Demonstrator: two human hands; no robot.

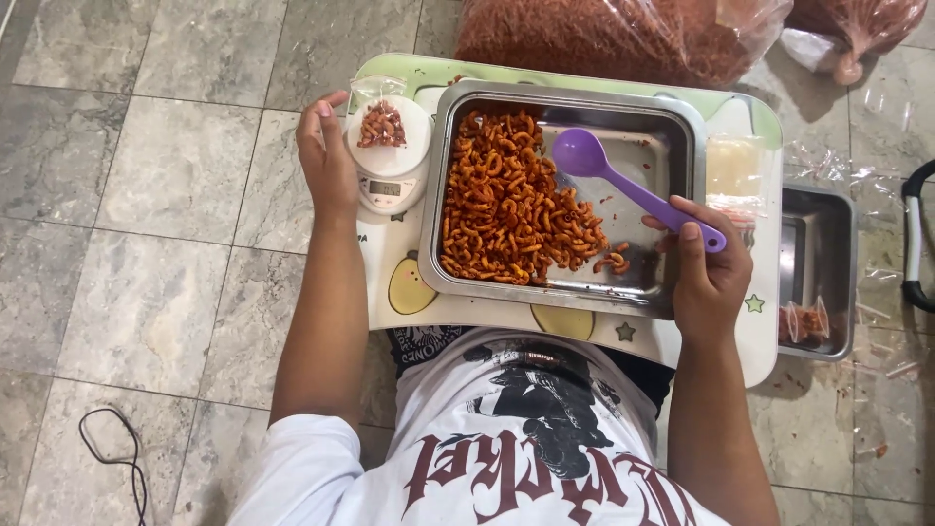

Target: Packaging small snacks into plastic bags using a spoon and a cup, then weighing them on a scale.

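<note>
With my right hand [709,278] gripping the purple plastic spoon [623,185], I'd scoop small from the orange curled snacks [506,200], left hand [326,161] loosely steadying the small white scale [390,166].

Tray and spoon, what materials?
Tray: likely stainless steel, with a grey brushed sheen and reflective walls. Spoon, held in the right hand: probably plastic, uniform purple with a smooth, slightly glossy moulded look.
</note>
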